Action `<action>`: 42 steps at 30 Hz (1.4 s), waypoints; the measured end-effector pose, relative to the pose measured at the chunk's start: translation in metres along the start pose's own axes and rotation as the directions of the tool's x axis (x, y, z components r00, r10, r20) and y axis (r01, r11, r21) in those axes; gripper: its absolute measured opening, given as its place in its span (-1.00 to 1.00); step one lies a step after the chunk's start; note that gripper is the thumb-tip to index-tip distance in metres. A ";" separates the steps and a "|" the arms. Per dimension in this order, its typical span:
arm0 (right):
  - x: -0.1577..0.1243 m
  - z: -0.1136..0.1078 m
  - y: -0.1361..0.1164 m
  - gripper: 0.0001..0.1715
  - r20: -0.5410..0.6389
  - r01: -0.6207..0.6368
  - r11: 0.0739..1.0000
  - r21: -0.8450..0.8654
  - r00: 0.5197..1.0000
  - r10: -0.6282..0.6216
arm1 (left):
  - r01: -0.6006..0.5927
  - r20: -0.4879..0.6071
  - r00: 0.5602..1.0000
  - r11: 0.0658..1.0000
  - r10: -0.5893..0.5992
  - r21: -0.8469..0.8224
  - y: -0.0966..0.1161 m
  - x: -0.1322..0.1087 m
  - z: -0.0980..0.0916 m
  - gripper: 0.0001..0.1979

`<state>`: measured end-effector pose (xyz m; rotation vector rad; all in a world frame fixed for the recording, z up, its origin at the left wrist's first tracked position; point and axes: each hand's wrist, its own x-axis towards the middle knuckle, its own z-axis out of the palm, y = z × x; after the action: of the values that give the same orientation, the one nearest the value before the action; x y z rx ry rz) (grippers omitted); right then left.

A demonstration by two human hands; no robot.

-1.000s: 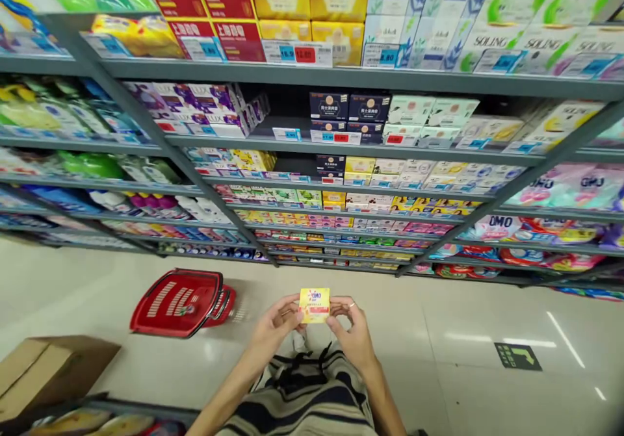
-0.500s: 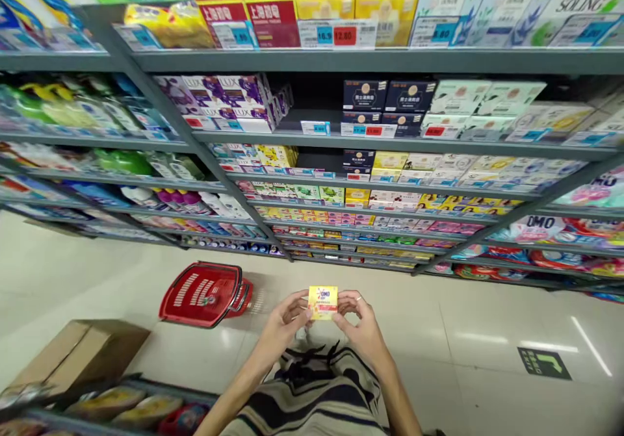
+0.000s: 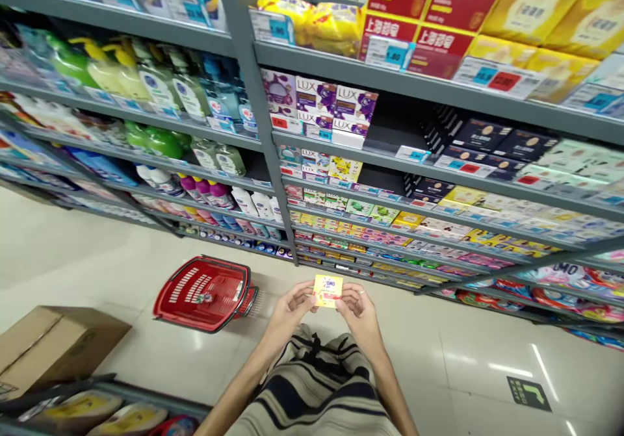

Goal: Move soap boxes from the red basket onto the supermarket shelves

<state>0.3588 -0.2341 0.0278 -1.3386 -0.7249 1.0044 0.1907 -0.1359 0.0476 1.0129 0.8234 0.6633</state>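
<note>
Held between both hands in front of my body is a small yellow OMO soap box (image 3: 328, 288), its printed front facing up toward me. My left hand (image 3: 296, 304) pinches the box's left edge, thumb on the near face and fingers curled behind. On the opposite edge, my right hand (image 3: 357, 307) grips it the same way, with a ring on one finger. The backs of the fingertips behind the box are hidden. A red shopping basket (image 3: 202, 293) stands on the floor to the left of my hands.
Tall grey shelves (image 3: 439, 98) run across the front, filled with boxed soaps such as the purple-white LUX boxes (image 3: 336, 108) and pump bottles (image 3: 146, 78). A cardboard carton (image 3: 63, 345) sits at lower left beside a low shelf (image 3: 112, 400). A green floor sign (image 3: 529, 393) lies to the right.
My view has turned to the left, so the shelves appear shifted right and tilted. Both hands still hold the soap box, which sits slightly higher and further right in the picture.
</note>
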 end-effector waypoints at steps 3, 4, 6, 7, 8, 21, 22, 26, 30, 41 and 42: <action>0.015 0.022 0.003 -0.59 0.017 -0.003 1.000 -0.026 1.000 0.003 | -0.031 -0.035 0.999 0.999 0.032 0.014 0.003 0.013 -0.025 -0.49; 0.022 0.028 0.004 -0.59 0.022 -0.003 0.999 -0.039 1.000 0.004 | -0.046 -0.053 0.997 0.999 0.047 0.027 0.003 0.019 -0.031 -0.50; 0.037 0.037 0.005 -0.57 0.021 0.001 0.997 -0.076 1.000 0.000 | -0.075 -0.087 0.993 0.995 0.081 0.067 0.006 0.033 -0.040 -0.53; 0.047 0.041 0.005 -0.56 0.015 0.007 0.995 -0.097 1.000 -0.005 | -0.090 -0.105 0.990 0.992 0.099 0.089 0.007 0.041 -0.043 -0.55; 0.058 0.043 0.005 -0.56 0.008 0.012 0.993 -0.114 1.000 -0.011 | -0.099 -0.122 0.986 0.989 0.112 0.113 0.009 0.050 -0.045 -0.57; 0.246 0.072 0.124 -0.71 -0.085 0.030 0.999 -0.034 0.996 -0.032 | -0.164 -0.361 0.895 0.946 0.262 0.280 -0.051 0.221 -0.095 -0.70; 0.257 0.076 0.142 -0.73 -0.114 0.052 0.997 -0.064 0.992 -0.059 | -0.165 -0.369 0.886 0.934 0.282 0.318 -0.065 0.235 -0.103 -0.72; 0.296 0.089 0.202 -0.79 -0.213 0.180 0.914 -0.365 0.939 -0.270 | -0.155 -0.341 0.871 0.857 0.353 0.491 -0.119 0.286 -0.132 -0.71; 0.330 0.099 0.238 -0.78 -0.243 0.215 0.764 -0.609 0.866 -0.438 | -0.253 -0.235 0.899 0.877 0.370 0.409 -0.159 0.326 -0.154 -0.59; 0.362 0.124 0.273 -0.88 -0.334 0.206 0.678 -0.706 0.747 -0.574 | -0.401 -0.064 0.880 0.807 0.471 0.433 -0.172 0.369 -0.193 -0.50; 0.364 0.125 0.274 -0.88 -0.337 0.211 0.675 -0.707 0.738 -0.584 | -0.408 -0.048 0.878 0.796 0.477 0.448 -0.172 0.371 -0.194 -0.47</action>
<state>0.3555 0.1327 -0.2696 -1.8150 -0.9056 -0.0667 0.2436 0.1824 -0.2700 1.6015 0.8979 1.0031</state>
